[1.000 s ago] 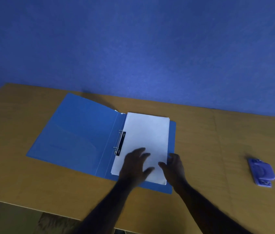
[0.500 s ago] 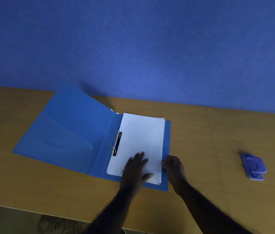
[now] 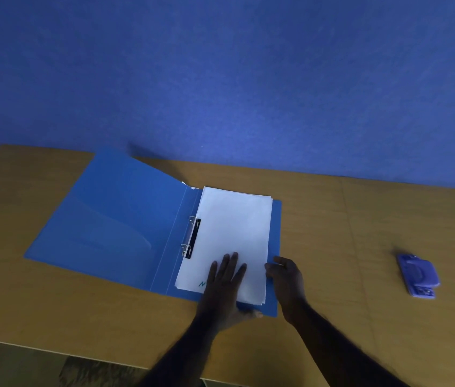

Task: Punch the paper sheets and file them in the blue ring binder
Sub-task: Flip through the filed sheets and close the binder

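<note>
White paper sheets [image 3: 232, 233] lie in the open blue ring binder [image 3: 114, 219] at centre frame, long axis toward the upper frame, rings [image 3: 190, 236] left of them; my left hand [image 3: 225, 286] presses flat and nearer, right hand [image 3: 286, 277] unclenched at the stack's right edge.

You have the blue binder [image 3: 114, 227] lying open on the table, its left cover slightly raised. White sheets [image 3: 232, 233] sit stacked on its right half, against the two metal rings [image 3: 190, 236]. The purple punch [image 3: 419, 275] lies well apart, to the right.
</note>
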`<move>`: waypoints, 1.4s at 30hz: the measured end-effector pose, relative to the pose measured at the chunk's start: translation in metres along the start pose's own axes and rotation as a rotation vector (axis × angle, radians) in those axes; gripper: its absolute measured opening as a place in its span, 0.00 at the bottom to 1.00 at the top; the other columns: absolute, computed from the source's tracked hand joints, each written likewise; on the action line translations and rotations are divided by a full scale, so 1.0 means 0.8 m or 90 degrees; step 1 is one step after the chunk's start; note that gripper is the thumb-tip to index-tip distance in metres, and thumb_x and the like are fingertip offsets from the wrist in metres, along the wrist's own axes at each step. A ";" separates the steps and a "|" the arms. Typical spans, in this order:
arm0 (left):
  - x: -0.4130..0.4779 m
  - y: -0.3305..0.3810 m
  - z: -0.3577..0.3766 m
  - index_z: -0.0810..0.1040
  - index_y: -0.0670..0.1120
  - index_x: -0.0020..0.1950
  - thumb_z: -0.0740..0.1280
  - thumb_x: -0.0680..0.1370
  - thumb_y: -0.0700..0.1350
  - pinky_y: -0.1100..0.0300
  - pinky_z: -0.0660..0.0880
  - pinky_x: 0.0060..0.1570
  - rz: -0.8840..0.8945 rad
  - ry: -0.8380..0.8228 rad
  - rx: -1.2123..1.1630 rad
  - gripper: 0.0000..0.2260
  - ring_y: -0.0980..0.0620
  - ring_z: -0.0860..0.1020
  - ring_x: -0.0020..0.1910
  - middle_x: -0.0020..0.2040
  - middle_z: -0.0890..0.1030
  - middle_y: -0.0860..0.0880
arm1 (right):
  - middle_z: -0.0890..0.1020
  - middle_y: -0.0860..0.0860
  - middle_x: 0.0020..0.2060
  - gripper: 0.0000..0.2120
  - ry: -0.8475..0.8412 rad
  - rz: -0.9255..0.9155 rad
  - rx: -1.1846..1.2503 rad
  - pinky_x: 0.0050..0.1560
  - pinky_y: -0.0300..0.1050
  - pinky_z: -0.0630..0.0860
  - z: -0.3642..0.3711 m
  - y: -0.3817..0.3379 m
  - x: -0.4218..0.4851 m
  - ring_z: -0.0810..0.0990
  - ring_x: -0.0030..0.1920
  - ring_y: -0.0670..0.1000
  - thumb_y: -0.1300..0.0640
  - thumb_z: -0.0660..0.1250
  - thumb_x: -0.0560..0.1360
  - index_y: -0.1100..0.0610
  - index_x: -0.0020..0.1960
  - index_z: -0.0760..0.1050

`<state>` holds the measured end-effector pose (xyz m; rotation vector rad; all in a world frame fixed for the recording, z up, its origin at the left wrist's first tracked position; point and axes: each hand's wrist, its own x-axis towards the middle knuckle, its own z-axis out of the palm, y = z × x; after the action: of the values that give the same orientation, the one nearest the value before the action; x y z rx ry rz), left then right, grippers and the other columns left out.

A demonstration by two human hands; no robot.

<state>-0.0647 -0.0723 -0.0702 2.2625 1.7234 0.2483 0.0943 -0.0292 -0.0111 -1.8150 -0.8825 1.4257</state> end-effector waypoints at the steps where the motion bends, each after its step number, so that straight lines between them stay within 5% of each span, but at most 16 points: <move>1: -0.001 0.000 0.001 0.53 0.50 0.79 0.58 0.65 0.77 0.40 0.48 0.75 0.007 0.004 0.006 0.49 0.44 0.42 0.78 0.80 0.44 0.46 | 0.80 0.52 0.51 0.19 -0.003 -0.002 0.010 0.53 0.55 0.81 0.000 -0.001 0.000 0.80 0.52 0.54 0.58 0.66 0.77 0.60 0.66 0.70; 6: -0.001 0.005 0.002 0.61 0.51 0.76 0.56 0.68 0.76 0.39 0.48 0.73 0.011 0.037 0.014 0.44 0.40 0.48 0.78 0.79 0.52 0.43 | 0.81 0.54 0.52 0.17 -0.016 0.006 0.100 0.54 0.51 0.80 -0.002 -0.002 0.002 0.81 0.52 0.55 0.61 0.67 0.77 0.59 0.64 0.71; 10: 0.002 0.005 0.008 0.71 0.51 0.69 0.61 0.76 0.61 0.38 0.58 0.72 0.031 0.106 -0.015 0.25 0.40 0.57 0.76 0.76 0.64 0.44 | 0.82 0.58 0.50 0.14 -0.041 0.018 0.163 0.50 0.50 0.79 -0.003 -0.006 0.000 0.82 0.50 0.57 0.62 0.66 0.77 0.57 0.62 0.70; 13: -0.001 0.003 0.010 0.80 0.50 0.59 0.64 0.78 0.54 0.42 0.67 0.69 0.080 0.178 -0.088 0.14 0.47 0.70 0.71 0.66 0.78 0.49 | 0.83 0.59 0.49 0.18 -0.035 0.017 0.133 0.51 0.53 0.80 -0.002 -0.004 0.004 0.82 0.49 0.58 0.63 0.68 0.76 0.58 0.65 0.69; 16: -0.005 0.010 -0.006 0.84 0.48 0.51 0.67 0.75 0.56 0.55 0.79 0.56 0.007 0.234 -0.202 0.14 0.59 0.80 0.55 0.53 0.85 0.53 | 0.83 0.60 0.48 0.22 -0.025 0.024 0.111 0.53 0.57 0.80 -0.002 0.000 0.007 0.81 0.47 0.58 0.63 0.69 0.75 0.60 0.67 0.68; 20: -0.004 0.017 -0.017 0.82 0.49 0.41 0.73 0.70 0.57 0.71 0.74 0.36 -0.154 0.218 -0.352 0.12 0.65 0.76 0.35 0.38 0.82 0.56 | 0.83 0.59 0.47 0.23 -0.014 0.050 0.092 0.53 0.57 0.81 -0.002 0.007 0.007 0.83 0.50 0.60 0.60 0.70 0.75 0.60 0.68 0.69; 25: 0.006 0.020 -0.032 0.76 0.49 0.29 0.75 0.70 0.50 0.67 0.68 0.29 -0.292 0.211 -0.552 0.13 0.59 0.73 0.27 0.26 0.76 0.54 | 0.82 0.59 0.50 0.20 -0.010 0.061 0.110 0.46 0.47 0.81 0.000 0.006 0.007 0.82 0.45 0.53 0.56 0.72 0.75 0.61 0.64 0.71; 30: 0.007 0.017 -0.054 0.66 0.52 0.24 0.69 0.77 0.46 0.66 0.61 0.30 -0.345 0.251 -0.646 0.23 0.59 0.63 0.26 0.22 0.65 0.55 | 0.81 0.57 0.51 0.24 0.018 0.057 0.067 0.50 0.53 0.80 0.005 0.006 0.006 0.81 0.50 0.56 0.53 0.72 0.74 0.61 0.66 0.71; 32: 0.011 0.014 -0.065 0.66 0.50 0.25 0.68 0.78 0.46 0.63 0.61 0.30 -0.427 0.331 -0.732 0.21 0.58 0.62 0.27 0.25 0.64 0.55 | 0.81 0.55 0.46 0.27 0.025 0.031 0.021 0.48 0.53 0.79 0.006 0.005 0.002 0.81 0.46 0.55 0.55 0.75 0.72 0.61 0.66 0.70; 36: 0.016 -0.020 -0.091 0.80 0.45 0.40 0.68 0.78 0.49 0.53 0.75 0.42 -0.615 0.553 -1.013 0.10 0.50 0.78 0.38 0.39 0.80 0.48 | 0.80 0.54 0.47 0.39 0.027 -0.031 -0.109 0.48 0.52 0.80 0.011 0.004 -0.007 0.80 0.46 0.53 0.60 0.81 0.63 0.57 0.68 0.66; 42: -0.026 -0.102 -0.124 0.77 0.47 0.32 0.69 0.76 0.52 0.55 0.75 0.41 -0.647 0.813 -0.833 0.14 0.61 0.77 0.33 0.28 0.81 0.59 | 0.80 0.50 0.37 0.27 0.040 -0.065 -0.164 0.31 0.38 0.72 0.018 -0.004 -0.015 0.79 0.37 0.45 0.66 0.78 0.65 0.58 0.61 0.73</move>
<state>-0.1749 -0.0601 -0.0026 0.0527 1.8232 1.9979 0.0777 -0.0360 -0.0049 -1.9596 -1.1519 1.2303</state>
